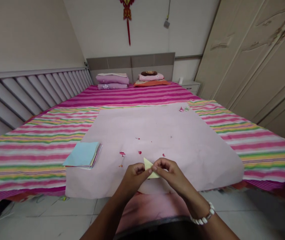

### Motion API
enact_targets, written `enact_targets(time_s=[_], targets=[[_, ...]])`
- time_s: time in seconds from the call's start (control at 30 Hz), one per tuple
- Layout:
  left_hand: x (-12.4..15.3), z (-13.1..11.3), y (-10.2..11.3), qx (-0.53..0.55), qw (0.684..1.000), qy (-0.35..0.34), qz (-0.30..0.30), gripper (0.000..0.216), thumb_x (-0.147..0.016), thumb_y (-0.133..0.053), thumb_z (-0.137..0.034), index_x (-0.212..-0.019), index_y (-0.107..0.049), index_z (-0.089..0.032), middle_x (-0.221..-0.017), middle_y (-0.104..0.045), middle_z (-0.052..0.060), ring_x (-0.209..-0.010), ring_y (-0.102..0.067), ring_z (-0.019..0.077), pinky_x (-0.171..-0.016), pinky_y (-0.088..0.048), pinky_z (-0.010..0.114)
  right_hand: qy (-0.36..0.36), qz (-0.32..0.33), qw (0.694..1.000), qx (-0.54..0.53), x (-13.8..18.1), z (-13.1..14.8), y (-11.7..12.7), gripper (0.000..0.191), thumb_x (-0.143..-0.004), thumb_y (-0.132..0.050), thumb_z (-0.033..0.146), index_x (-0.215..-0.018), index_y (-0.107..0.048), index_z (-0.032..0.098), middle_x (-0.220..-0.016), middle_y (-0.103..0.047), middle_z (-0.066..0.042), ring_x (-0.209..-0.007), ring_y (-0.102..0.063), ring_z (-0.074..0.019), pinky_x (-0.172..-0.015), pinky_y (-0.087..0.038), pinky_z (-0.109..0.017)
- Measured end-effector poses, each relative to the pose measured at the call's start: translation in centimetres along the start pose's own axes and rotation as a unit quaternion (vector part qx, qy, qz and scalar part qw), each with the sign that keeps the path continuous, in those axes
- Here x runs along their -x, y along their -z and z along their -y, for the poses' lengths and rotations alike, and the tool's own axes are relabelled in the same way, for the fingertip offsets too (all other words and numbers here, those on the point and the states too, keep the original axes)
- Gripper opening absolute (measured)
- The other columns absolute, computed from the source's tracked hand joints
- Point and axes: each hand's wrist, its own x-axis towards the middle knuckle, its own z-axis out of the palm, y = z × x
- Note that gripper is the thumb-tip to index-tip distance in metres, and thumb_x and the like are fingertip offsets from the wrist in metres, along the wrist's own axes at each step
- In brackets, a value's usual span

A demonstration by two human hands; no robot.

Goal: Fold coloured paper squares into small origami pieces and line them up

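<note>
A small pale yellow folded paper (149, 166), triangular at its top, is held between both my hands just above the near edge of a large pink sheet (172, 140) spread on the bed. My left hand (134, 176) pinches its left side with thumb and fingers closed. My right hand (170, 173) pinches its right side, fingers curled; a white bead bracelet sits on that wrist. A stack of coloured square papers (83, 155), light blue on top, lies to the left on the sheet's edge.
Tiny red paper scraps (122, 154) dot the sheet before my hands. Small folded paper pieces (183, 109) lie at its far right corner. The striped bedspread (32, 146) carries folded blankets (112, 81) and pillows (150, 78) by the headboard. A wardrobe (257, 60) stands right.
</note>
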Motion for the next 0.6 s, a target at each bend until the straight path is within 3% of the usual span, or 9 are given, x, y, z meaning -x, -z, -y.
enact_targets(time_s=[0.3,0.6], targets=[[-0.59,-0.54,-0.95,0.000,1.000,-0.003,-0.015,0.029,-0.073,-0.065,-0.041,-0.063,-0.061,-0.014,-0.059,-0.057,-0.001,-0.060,-0.051,0.0131,-0.061,-0.037,0.025,-0.015,-0.041,0.999,-0.015,-1.05,-0.33,0.76,0.025,-0.074,-0.064,0.038,-0.063,-0.059,0.017,-0.058,-0.052,0.001,-0.056,-0.044,-0.0126,-0.053,-0.035,-0.024],[-0.18,-0.29,-0.50,0.002,1.000,0.009,-0.018,0.025,-0.073,-0.065,-0.039,-0.065,-0.062,-0.015,-0.062,-0.062,0.000,-0.064,-0.057,0.0153,-0.066,-0.042,0.027,-0.003,-0.104,0.994,-0.026,-0.78,-0.75,0.41,0.025,-0.073,-0.065,0.037,-0.059,-0.057,0.018,-0.056,-0.051,0.002,-0.056,-0.043,-0.0127,-0.052,-0.035,-0.024]])
